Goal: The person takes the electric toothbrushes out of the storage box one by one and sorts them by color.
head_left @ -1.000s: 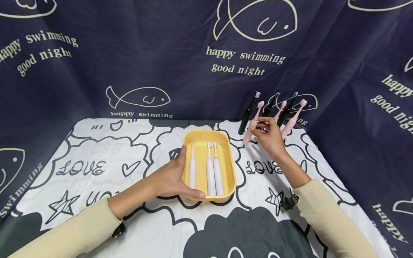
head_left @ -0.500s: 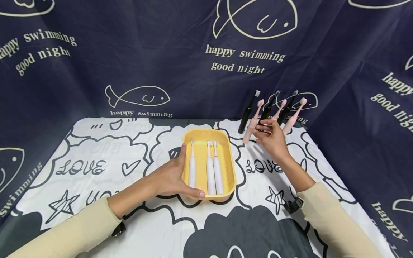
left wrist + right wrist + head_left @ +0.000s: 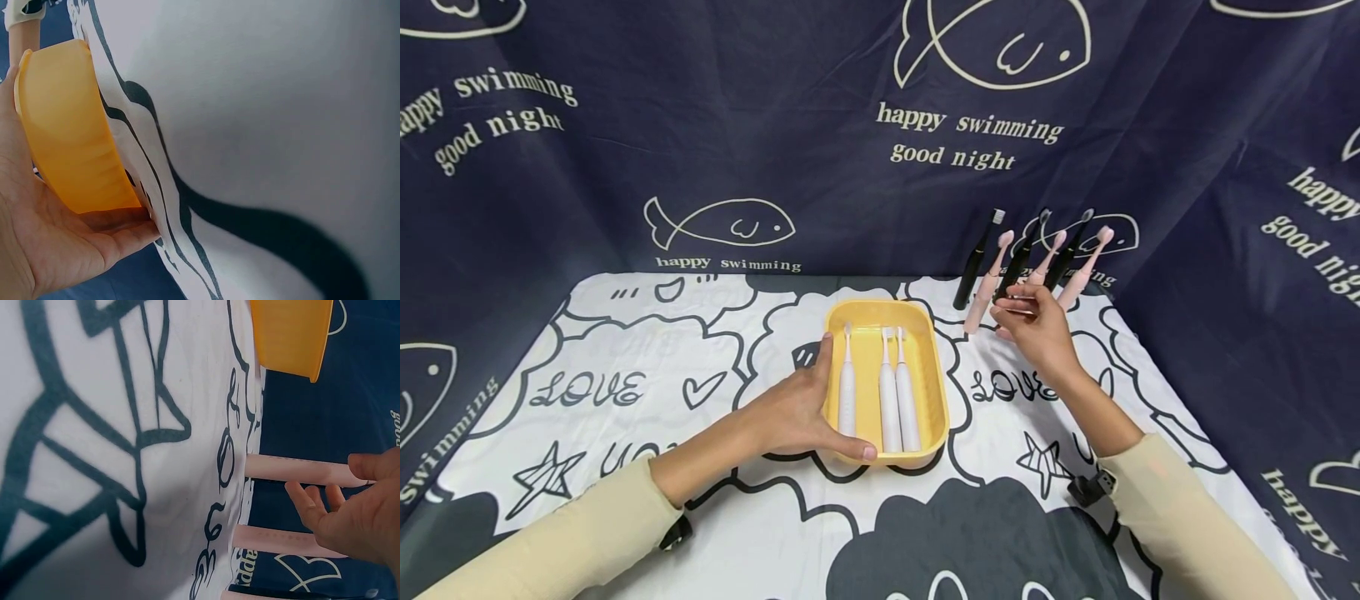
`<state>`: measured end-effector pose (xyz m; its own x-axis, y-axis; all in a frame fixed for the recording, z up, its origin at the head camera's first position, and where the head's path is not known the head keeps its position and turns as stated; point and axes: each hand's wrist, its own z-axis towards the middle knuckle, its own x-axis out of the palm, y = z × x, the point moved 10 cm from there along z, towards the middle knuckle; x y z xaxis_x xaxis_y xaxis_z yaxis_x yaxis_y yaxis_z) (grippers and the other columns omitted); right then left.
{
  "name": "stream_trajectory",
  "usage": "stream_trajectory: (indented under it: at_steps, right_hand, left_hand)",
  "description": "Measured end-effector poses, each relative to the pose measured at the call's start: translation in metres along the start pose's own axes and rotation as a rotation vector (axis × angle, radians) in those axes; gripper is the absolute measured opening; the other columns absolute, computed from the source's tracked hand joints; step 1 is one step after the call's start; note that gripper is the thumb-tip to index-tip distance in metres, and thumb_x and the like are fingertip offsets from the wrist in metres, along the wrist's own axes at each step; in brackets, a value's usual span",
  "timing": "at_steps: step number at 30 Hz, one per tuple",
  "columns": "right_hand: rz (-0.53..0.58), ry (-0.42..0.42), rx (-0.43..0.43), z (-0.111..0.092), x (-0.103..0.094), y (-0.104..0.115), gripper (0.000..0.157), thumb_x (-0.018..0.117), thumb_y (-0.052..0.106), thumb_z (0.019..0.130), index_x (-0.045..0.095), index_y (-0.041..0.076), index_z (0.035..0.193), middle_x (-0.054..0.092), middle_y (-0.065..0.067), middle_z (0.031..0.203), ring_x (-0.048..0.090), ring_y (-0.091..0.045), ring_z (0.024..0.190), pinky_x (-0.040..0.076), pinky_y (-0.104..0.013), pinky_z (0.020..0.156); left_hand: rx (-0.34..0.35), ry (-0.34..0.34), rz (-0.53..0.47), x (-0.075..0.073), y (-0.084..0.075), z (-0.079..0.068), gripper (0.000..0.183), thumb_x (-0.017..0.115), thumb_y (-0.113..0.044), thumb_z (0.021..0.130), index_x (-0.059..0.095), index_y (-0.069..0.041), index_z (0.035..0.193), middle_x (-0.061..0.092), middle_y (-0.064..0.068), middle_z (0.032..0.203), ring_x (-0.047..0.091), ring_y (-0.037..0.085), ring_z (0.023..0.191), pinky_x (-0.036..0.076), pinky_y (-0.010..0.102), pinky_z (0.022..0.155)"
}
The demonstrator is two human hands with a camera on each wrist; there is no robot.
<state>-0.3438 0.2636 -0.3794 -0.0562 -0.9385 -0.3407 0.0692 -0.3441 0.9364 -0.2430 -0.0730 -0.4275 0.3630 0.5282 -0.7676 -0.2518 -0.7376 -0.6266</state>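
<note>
Pink toothbrush [image 3: 982,303], leftmost of three, stands near-vertical along its long axis, just left of the right hand [image 3: 1042,336]. That nearer hand grasps nothing, fingers loosely bent. Left hand [image 3: 797,414] grips the yellow tray [image 3: 937,379], farther off.

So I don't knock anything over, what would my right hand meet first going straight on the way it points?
Your right hand would probably meet the leftmost pink toothbrush, just ahead of it; depth is unclear, so they may be touching.
</note>
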Motion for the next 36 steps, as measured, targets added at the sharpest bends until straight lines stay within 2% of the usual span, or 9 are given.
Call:
stream_trajectory:
  at_steps: [7, 12, 18, 28, 36]
  right_hand:
    - [0.013, 0.017, -0.016, -0.004, 0.003, 0.001, 0.056, 0.072, 0.012, 0.111, 0.046, -0.01, 0.156, 0.068, -0.017, 0.136, 0.07, 0.003, 0.101, 0.067, -0.026, 0.091]
    - [0.031, 0.044, -0.004, -0.007, 0.009, 0.001, 0.053, 0.07, 0.01, 0.111, 0.048, -0.011, 0.154, 0.068, -0.007, 0.126, 0.071, 0.001, 0.101, 0.068, -0.033, 0.094]
    - [0.027, 0.071, 0.006, -0.011, 0.018, 0.0, 0.049, 0.072, 0.009, 0.11, 0.052, -0.009, 0.151, 0.069, -0.013, 0.128, 0.07, 0.001, 0.102, 0.068, -0.03, 0.091]
    - [0.024, 0.122, 0.005, -0.016, 0.036, -0.003, 0.044, 0.073, 0.01, 0.11, 0.056, -0.008, 0.147, 0.069, -0.01, 0.124, 0.072, -0.006, 0.102, 0.068, -0.029, 0.09]
    - [0.014, 0.174, 0.018, -0.017, 0.051, -0.003, 0.041, 0.075, 0.016, 0.11, 0.061, -0.008, 0.14, 0.071, -0.013, 0.128, 0.074, -0.007, 0.108, 0.068, -0.041, 0.097]
  left_hand:
    - [-0.013, 0.001, 0.002, 0.0, 0.0, 0.0, 0.18, 0.095, -0.087, 0.063, -0.018, -0.007, 0.179, 0.06, 0.022, 0.161, 0.064, 0.025, 0.134, 0.053, 0.05, 0.118]
    - [-0.02, -0.002, 0.006, -0.001, 0.0, 0.0, 0.182, 0.094, -0.088, 0.061, -0.019, -0.008, 0.179, 0.057, 0.024, 0.166, 0.063, 0.026, 0.139, 0.052, 0.051, 0.121]
    - [-0.026, 0.004, 0.005, -0.001, 0.001, 0.0, 0.182, 0.094, -0.088, 0.061, -0.019, -0.009, 0.179, 0.056, 0.022, 0.167, 0.062, 0.026, 0.14, 0.051, 0.05, 0.121]
    - [-0.03, 0.006, 0.01, 0.0, 0.001, 0.0, 0.181, 0.094, -0.089, 0.061, -0.019, -0.009, 0.179, 0.057, 0.023, 0.165, 0.064, 0.026, 0.137, 0.053, 0.051, 0.119]
    - [-0.021, 0.005, 0.005, -0.001, 0.0, 0.0, 0.181, 0.094, -0.088, 0.062, -0.018, -0.008, 0.179, 0.054, 0.023, 0.17, 0.063, 0.028, 0.142, 0.052, 0.051, 0.12]
